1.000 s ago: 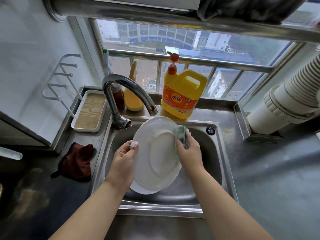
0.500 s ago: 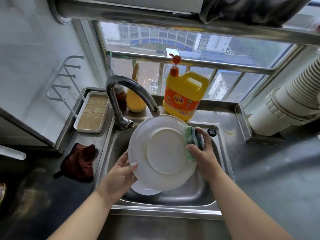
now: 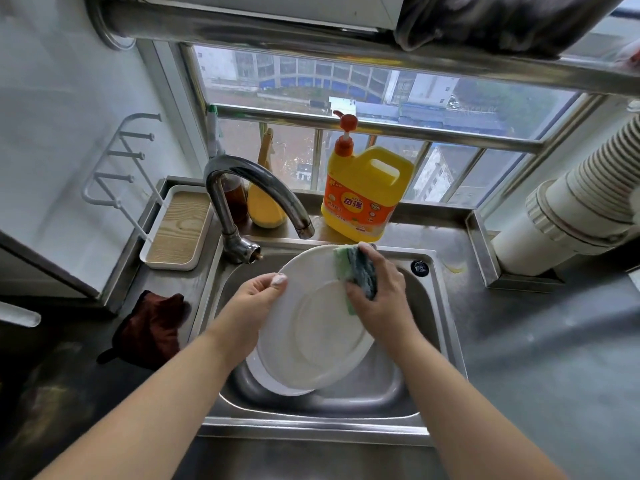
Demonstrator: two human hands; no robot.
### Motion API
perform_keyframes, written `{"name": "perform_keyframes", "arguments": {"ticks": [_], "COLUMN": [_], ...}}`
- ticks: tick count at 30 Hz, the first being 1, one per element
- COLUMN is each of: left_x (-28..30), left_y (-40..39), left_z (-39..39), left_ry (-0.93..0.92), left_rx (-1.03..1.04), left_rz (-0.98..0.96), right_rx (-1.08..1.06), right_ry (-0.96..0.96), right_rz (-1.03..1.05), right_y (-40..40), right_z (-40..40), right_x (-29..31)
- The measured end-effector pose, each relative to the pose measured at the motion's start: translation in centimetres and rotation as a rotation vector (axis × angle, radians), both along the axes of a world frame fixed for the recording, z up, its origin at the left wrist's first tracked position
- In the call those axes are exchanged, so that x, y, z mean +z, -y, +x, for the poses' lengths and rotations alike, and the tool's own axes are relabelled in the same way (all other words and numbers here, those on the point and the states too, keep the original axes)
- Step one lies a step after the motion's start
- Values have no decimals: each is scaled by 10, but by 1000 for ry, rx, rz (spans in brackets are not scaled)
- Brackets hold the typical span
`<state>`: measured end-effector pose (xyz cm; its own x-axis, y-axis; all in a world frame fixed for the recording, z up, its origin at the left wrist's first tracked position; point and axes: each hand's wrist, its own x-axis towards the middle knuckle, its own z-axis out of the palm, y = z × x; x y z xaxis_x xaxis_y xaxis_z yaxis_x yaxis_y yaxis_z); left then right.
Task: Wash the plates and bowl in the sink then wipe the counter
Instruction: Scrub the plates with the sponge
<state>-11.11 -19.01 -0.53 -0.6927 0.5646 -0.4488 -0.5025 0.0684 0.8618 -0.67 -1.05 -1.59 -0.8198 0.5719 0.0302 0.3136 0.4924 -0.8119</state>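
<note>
Head view: left hand (image 3: 258,299) grips the left rim of the white plate (image 3: 311,327), tilted over the sink (image 3: 446,306); right hand (image 3: 377,292) presses a sponge (image 3: 358,271) on its far edge. Risk: a one-sided, likely soapy grip could slip under sponge pressure, dropping it onto the second plate (image 3: 273,384) beneath.

A second plate (image 3: 273,382) lies mostly hidden under the held plate (image 3: 311,327) (only its rim shows).

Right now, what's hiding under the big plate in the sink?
A second white plate peeks out below the held plate, low in the sink. Most of it is covered, and no bowl shows.
</note>
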Motion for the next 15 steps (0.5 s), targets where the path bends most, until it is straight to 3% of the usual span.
{"name": "perform_keyframes", "arguments": {"ticks": [6, 12, 15], "left_x": [-2, -5, -5], "left_y": [-12, -10, -10], "left_z": [24, 30, 30], "left_ry": [-53, -84, -94], "left_rx": [50, 149, 134], "left_rz": [45, 8, 1], "right_rx": [72, -124, 2], "right_ry": [-72, 37, -29], "right_rz": [331, 117, 204], "right_y": [47, 6, 38], "right_z": [-10, -20, -19], "right_x": [-9, -16, -7]}}
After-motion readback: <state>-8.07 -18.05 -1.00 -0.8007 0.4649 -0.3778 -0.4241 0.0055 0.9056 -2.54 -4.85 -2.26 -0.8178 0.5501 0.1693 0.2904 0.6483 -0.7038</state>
